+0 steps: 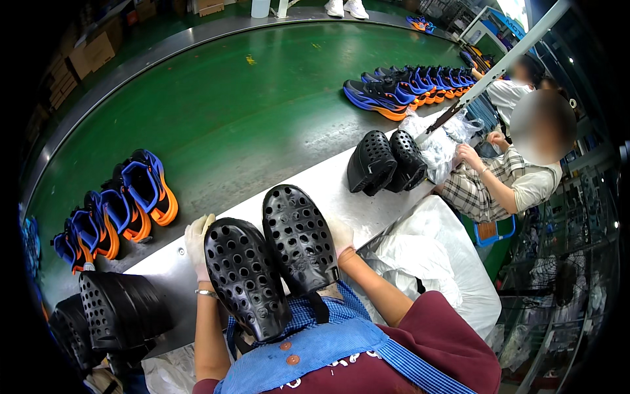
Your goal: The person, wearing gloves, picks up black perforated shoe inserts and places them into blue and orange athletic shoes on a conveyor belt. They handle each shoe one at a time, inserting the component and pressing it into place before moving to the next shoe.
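Note:
Two black, shoe-shaped forms with rows of round holes are held side by side in front of my chest, holed faces up. My left hand, in a pale glove, grips the outer side of the left shoe form; most of its fingers are out of sight behind it. Against the outer side of the right shoe form is my right hand, also pale-gloved and partly covered by the form. Below the hands runs a light metal bench top.
Another pair of black forms stands on the bench at right, and more black forms at lower left. Black, blue and orange sneakers sit on the green conveyor, with a longer row farther right. A co-worker sits beside a white bag.

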Motion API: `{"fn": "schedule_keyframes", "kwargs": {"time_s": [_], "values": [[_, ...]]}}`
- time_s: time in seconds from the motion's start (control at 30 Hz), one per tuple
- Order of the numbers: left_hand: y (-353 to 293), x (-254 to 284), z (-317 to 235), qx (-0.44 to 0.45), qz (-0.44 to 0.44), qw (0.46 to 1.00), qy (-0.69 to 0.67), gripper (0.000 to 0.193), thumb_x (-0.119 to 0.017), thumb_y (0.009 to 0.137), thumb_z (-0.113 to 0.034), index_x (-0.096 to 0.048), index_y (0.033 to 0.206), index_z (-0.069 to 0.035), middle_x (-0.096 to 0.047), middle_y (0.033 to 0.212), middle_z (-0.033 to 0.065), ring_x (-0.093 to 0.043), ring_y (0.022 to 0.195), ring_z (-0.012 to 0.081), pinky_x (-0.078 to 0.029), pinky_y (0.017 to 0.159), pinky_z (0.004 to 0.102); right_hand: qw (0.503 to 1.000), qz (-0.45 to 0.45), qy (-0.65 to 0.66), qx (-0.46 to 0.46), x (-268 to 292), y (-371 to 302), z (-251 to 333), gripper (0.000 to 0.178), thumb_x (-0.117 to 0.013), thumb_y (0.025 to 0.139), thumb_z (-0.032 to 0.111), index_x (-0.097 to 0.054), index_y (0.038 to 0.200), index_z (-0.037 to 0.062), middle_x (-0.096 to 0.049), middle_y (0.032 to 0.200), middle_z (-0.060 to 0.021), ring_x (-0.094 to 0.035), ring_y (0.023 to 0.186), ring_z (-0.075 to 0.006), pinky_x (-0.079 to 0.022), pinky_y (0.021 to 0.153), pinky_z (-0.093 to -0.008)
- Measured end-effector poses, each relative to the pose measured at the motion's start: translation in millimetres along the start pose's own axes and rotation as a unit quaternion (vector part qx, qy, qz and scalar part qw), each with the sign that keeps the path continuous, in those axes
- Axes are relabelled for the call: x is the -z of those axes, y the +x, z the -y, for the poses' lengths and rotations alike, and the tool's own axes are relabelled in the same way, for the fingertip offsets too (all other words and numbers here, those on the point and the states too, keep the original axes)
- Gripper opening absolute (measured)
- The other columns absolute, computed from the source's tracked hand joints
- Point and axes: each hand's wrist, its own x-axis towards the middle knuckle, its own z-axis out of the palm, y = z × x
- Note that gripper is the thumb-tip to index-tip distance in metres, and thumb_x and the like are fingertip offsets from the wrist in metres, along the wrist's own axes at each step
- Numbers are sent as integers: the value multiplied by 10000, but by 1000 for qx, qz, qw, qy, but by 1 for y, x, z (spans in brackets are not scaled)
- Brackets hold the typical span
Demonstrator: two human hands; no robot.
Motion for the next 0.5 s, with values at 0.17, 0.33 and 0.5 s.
{"fn": "schedule_keyframes", "kwargs": {"time_s": [0.17, 0.33, 0.5], "values": [[-1, -7, 4, 4, 3, 1000, -5, 333, -568, 850, -133, -671, 1166, -99, -625, 1124, 93, -549, 1096, 290, -366, 1039, 401, 1000, 14, -2, -5, 5, 1, 1, 254, -469, 953, 250, -672, 1037, 123, -674, 939, -122, -647, 908, -303, -511, 764, -386], [2, -4, -1, 12, 17, 1000, -7, 332, -568, 850, -130, -667, 1166, -99, -625, 1125, 97, -549, 1096, 290, -373, 1029, 402, 1000, -4, -6, 6, -3, 0, -8, 254, -470, 955, 253, -672, 1040, 126, -673, 937, -123, -647, 900, -308, -511, 758, -391], [1, -2, 1, -8, 2, 1000, 0, 341, -568, 836, -138, -665, 1159, -88, -619, 1132, 105, -546, 1091, 298, -387, 1002, 400, 1000, 8, -4, -4, 1, 2, -2, 253, -472, 956, 255, -673, 1045, 130, -673, 937, -118, -649, 888, -306, -513, 756, -385]]}}
